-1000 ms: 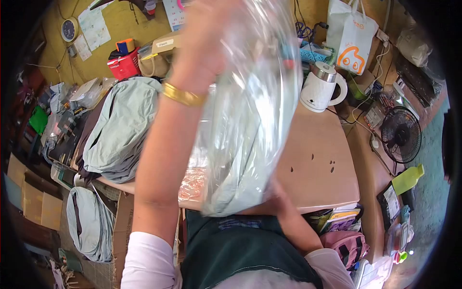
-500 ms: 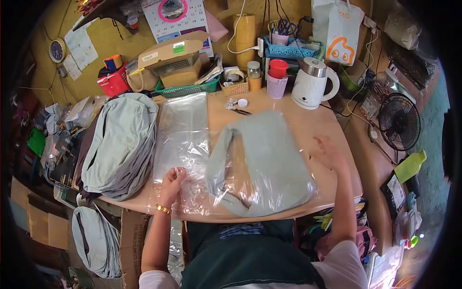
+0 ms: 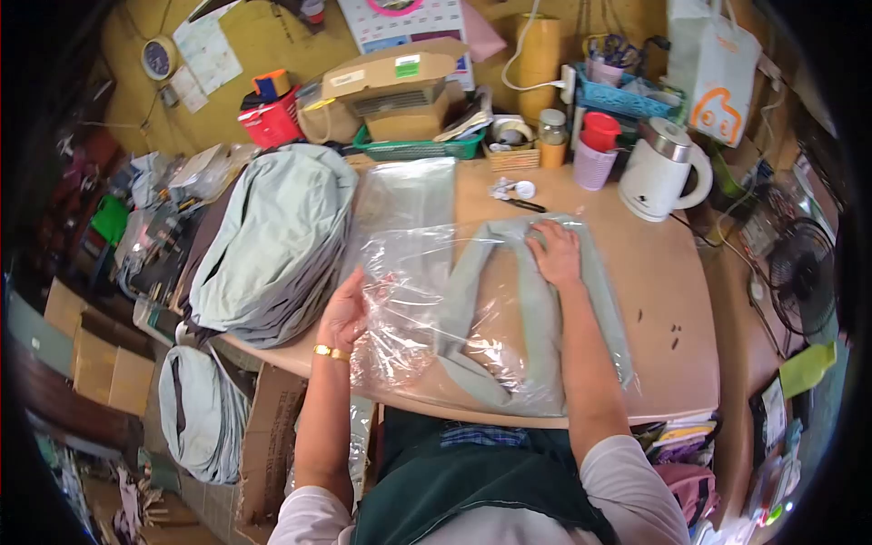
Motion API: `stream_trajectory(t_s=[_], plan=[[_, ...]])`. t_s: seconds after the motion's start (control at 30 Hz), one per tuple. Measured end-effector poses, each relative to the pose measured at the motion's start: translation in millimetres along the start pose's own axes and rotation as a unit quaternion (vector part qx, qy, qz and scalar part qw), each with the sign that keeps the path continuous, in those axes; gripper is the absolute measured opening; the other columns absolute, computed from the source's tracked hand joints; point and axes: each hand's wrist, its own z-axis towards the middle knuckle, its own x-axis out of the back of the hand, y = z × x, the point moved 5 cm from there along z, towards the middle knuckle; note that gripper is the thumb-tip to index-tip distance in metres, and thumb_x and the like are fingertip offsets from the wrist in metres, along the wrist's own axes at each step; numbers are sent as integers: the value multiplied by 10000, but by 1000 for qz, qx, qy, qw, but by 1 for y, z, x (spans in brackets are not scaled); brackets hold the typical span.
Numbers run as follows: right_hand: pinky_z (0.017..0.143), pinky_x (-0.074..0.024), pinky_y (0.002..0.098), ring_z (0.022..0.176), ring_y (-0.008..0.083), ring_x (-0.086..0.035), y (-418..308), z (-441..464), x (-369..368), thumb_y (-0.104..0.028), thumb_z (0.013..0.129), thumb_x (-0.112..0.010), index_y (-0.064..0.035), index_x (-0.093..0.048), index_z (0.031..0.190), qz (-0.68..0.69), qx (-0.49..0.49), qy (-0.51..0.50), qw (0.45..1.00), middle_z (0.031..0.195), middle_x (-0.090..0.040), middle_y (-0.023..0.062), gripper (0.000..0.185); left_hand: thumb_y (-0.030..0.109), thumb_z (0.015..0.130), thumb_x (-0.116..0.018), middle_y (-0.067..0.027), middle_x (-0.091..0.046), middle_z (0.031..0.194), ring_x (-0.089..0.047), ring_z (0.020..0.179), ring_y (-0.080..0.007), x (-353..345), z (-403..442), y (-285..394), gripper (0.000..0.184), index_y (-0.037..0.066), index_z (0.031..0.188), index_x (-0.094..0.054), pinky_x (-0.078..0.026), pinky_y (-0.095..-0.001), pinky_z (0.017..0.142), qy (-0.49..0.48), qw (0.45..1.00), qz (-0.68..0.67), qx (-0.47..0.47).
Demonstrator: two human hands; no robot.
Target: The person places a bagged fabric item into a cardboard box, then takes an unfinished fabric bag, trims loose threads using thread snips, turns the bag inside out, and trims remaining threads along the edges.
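Observation:
A pale grey-green folded cloth piece (image 3: 542, 336) lies inside a clear plastic bag (image 3: 409, 263) on the table. My right hand (image 3: 557, 252) rests flat on the cloth's upper part, fingers spread. At the bag's left edge is my left hand (image 3: 343, 311), wearing a gold bracelet; its fingers are raised and apart, with nothing visibly gripped. More flat clear bags (image 3: 420, 186) lie behind, beside a tall stack of similar grey-green cloth pieces (image 3: 272, 236) on the left.
Along the back stand a green basket (image 3: 413, 147) with cardboard boxes, a jar (image 3: 551, 136), cups (image 3: 597, 150) and a white kettle (image 3: 661, 173). A black fan (image 3: 801, 275) is at right. More cloth (image 3: 202, 418) hangs at lower left, by a cardboard box (image 3: 271, 445).
The bagged cloth, earlier lifted, now lies on the table. My right hand has moved from the table's right side onto it. The bag's empty part now extends leftward to my left hand.

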Motion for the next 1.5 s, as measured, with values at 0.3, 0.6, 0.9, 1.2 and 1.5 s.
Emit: stream_trajectory(t_s=[0.3, 0.6, 0.9, 1.2, 1.5], plan=[[1098, -309, 471, 1230, 288, -525, 18, 0, 4, -316, 876, -665, -134, -632, 1194, 4, -5, 3, 1000, 1292, -599, 102, 368, 24, 892, -646, -54, -621, 802, -561, 611, -100, 58, -12, 72, 216, 98, 795, -467, -427, -168, 506, 124, 956, -18, -265], [1076, -329, 457, 1191, 291, -541, 17, 0, 4, -307, 882, -658, -128, -630, 1167, -33, -25, 24, 999, 1245, -621, 92, 338, 225, 903, -708, 16, -556, 665, -539, 618, -77, 3, -77, -55, 228, 30, 957, -603, -463, -256, 588, 39, 771, 630, -86], [1089, -312, 459, 1195, 274, -539, 19, 2, 4, -314, 884, -656, -150, -634, 1164, -29, -28, 24, 999, 1238, -621, 73, 325, 60, 872, -674, -128, -687, 1091, -674, 994, -248, 40, -88, -70, 347, 0, 1202, -583, -577, -399, 859, -35, 999, -25, 25], [1097, -303, 483, 1215, 279, -525, 14, 4, 2, -345, 884, -646, -159, -630, 1171, -43, -35, 23, 998, 1258, -608, 82, 343, -71, 847, -634, -63, -558, 1020, -533, 825, -146, 38, -115, 10, 233, 29, 1052, -584, -446, -263, 668, 225, 780, 504, -296], [1115, -36, 724, 1433, 342, -295, -28, 18, 33, -539, 934, -498, -239, -518, 1409, -165, -101, -322, 927, 1529, -377, 106, 562, 368, 895, -626, -186, -345, 1524, -258, 1429, -424, -137, -44, -64, 544, 129, 1370, -509, -159, -662, 1114, -43, 470, 790, -391]])
